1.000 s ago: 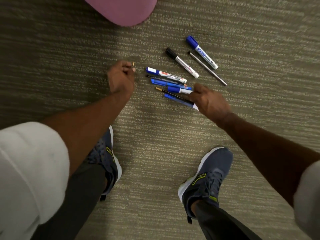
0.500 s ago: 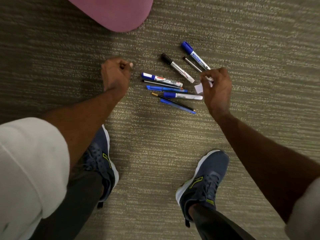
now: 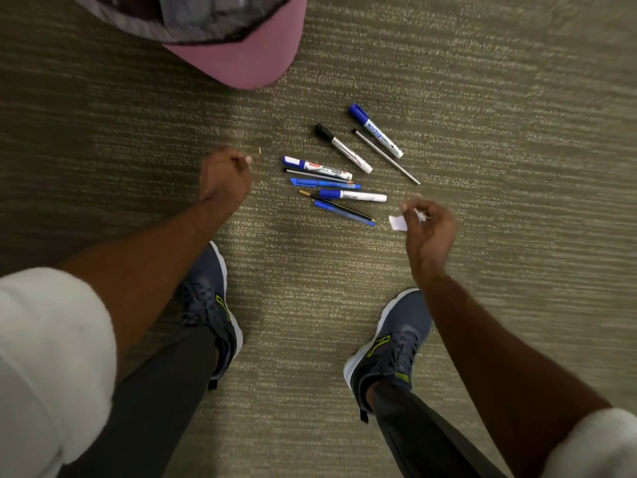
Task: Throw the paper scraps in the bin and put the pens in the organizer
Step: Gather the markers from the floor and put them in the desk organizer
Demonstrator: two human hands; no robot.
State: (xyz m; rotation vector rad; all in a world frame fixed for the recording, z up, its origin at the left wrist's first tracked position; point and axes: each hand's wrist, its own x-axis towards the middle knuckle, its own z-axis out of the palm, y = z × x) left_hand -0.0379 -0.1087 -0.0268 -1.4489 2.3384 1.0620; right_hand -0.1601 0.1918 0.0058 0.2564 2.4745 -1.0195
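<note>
Head view looks down on a carpeted floor [image 3: 482, 98]. A pink bin [image 3: 241, 63] stands at the top edge, lined with a dark-edged bag; grey crumpled stuff shows inside it, too blurred to name. Two grey shoes [image 3: 393, 343] are planted below, well apart. The left hand [image 3: 225, 174] is curled into a fist beside the pens, low over the floor, and nothing shows in it. The right hand [image 3: 431, 229] hangs just right of the pens, fingers curled, pinching white scraps [image 3: 398, 223]. The pens [image 3: 351, 195] lie loose on the floor between the hands, below the bin: six close together in a row, three more slanting above them. A tiny tan speck [image 3: 259, 151] lies just beyond the left hand.
</note>
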